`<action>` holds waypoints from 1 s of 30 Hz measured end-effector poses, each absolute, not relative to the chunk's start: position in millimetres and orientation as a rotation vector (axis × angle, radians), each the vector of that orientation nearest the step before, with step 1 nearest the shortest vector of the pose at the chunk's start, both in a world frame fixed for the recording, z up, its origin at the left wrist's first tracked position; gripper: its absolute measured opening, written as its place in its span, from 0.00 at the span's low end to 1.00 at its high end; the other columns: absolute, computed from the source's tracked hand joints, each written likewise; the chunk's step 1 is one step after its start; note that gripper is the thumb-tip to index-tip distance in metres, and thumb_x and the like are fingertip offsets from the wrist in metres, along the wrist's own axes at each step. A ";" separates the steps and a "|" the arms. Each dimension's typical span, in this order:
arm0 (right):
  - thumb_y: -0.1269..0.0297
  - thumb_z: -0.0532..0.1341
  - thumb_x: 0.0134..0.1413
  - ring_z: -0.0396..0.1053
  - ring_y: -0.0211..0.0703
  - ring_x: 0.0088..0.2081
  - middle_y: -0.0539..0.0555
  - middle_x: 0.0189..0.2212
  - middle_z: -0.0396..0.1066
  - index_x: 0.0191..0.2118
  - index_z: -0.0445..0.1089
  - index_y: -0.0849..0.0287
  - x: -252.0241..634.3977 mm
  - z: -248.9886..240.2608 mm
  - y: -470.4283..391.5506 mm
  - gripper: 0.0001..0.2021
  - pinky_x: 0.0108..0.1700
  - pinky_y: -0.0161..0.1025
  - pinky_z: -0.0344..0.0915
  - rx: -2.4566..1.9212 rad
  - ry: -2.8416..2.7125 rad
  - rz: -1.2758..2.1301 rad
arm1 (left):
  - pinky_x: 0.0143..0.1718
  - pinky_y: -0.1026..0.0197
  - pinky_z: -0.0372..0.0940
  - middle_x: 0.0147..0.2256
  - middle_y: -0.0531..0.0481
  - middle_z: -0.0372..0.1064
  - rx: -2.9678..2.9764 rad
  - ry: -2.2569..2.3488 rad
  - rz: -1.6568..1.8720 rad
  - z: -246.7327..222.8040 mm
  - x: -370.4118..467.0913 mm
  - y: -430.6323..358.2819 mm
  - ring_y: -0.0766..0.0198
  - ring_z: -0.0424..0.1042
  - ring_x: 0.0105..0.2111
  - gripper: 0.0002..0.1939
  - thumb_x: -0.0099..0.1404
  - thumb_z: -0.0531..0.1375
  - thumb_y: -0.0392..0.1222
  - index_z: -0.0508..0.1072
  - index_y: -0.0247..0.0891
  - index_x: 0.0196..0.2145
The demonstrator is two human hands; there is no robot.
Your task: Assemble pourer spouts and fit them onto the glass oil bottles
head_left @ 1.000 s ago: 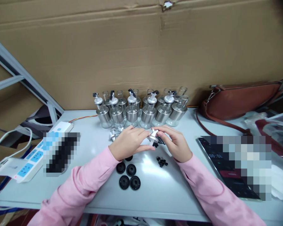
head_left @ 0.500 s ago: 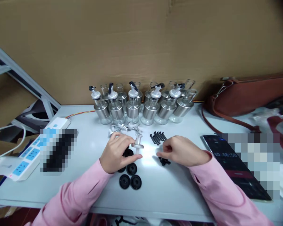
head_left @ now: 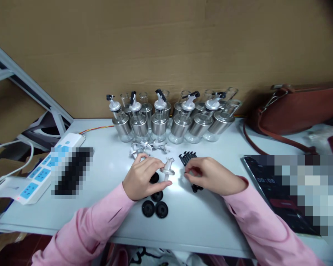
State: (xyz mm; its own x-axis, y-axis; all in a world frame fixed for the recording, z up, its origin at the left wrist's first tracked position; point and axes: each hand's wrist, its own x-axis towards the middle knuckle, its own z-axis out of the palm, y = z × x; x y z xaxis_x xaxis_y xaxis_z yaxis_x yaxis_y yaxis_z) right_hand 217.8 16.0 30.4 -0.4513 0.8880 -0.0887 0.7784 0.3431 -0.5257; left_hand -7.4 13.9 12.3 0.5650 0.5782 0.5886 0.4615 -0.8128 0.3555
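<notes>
You are holding a small silver-and-clear pourer spout point(head_left: 168, 170) upright in your left hand point(head_left: 143, 177), fingers curled and pinching it at the metal collar, near the middle of the surface point(head_left: 199, 218). It is looking light and rigid, with a smooth collar likely to be slippery, so the collar rim is the place to be gripping, not the thin clear tip. Your right hand point(head_left: 213, 175) is hovering just right of it, fingers curled toward a row of black stoppers point(head_left: 187, 158); whether it is pinching one I cannot tell. A cluster of tiny black pieces point(head_left: 197, 188) is lying beneath that hand. Black round discs point(head_left: 155, 207) are lying just near of your left hand. Glass-and-steel bottles point(head_left: 169, 120) are standing at the far edge, fragile and top-heavy by the look.
</notes>
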 end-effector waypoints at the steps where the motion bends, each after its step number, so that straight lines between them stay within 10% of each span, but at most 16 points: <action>1: 0.69 0.57 0.46 0.65 0.38 0.22 0.51 0.20 0.69 0.27 0.72 0.60 217.5 30.8 16.2 0.06 0.26 0.34 0.60 -1.426 -2.328 0.794 | 0.40 0.56 0.58 0.31 0.47 0.71 2.636 0.876 1.091 12.5 -7.2 13.7 0.62 0.71 0.33 0.14 0.63 0.56 0.49 0.64 0.34 0.38; 30: 0.72 0.62 0.51 0.69 0.42 0.36 0.52 0.32 0.72 0.34 0.73 0.53 193.8 20.2 -2.7 0.07 0.39 0.40 0.65 -0.944 -1.615 0.818 | 0.46 0.52 0.54 0.34 0.46 0.70 2.707 0.810 0.999 12.4 -6.8 9.0 0.62 0.70 0.34 0.17 0.67 0.48 0.53 0.62 0.35 0.40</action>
State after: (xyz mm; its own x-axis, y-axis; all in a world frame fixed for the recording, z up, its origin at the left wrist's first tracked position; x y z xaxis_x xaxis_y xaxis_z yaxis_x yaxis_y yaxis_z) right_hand 193.8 -2.7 20.2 -0.1432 0.8888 0.4353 0.1750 0.4557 -0.8728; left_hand -6.8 9.0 12.4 0.6337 0.5336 0.5601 0.4374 -0.8443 0.3095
